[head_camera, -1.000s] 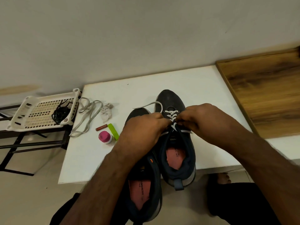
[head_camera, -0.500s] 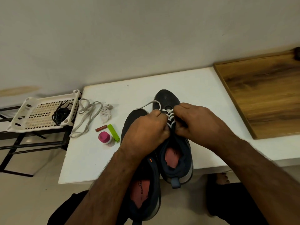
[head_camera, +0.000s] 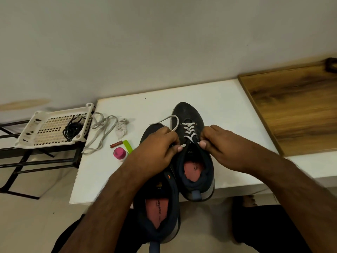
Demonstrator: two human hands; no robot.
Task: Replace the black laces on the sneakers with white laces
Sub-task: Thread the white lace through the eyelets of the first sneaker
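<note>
The left hand [head_camera: 156, 148] is covering the near sneaker's [head_camera: 160, 212] eyelets. Its heel is running off the bottom edge. The insole print [head_camera: 160, 209] is blurring.

Dim, soft indoor light, evenly spread, no glare. Faint shadows only under the hands [head_camera: 186, 145] and beside the sneakers [head_camera: 193, 161] on the bench [head_camera: 218, 99]. Wide-angle bending toward the edges, forearms stretched large at the bottom. Slight softness throughout, worst at the wood panel [head_camera: 299, 106] and far right corner.
</note>
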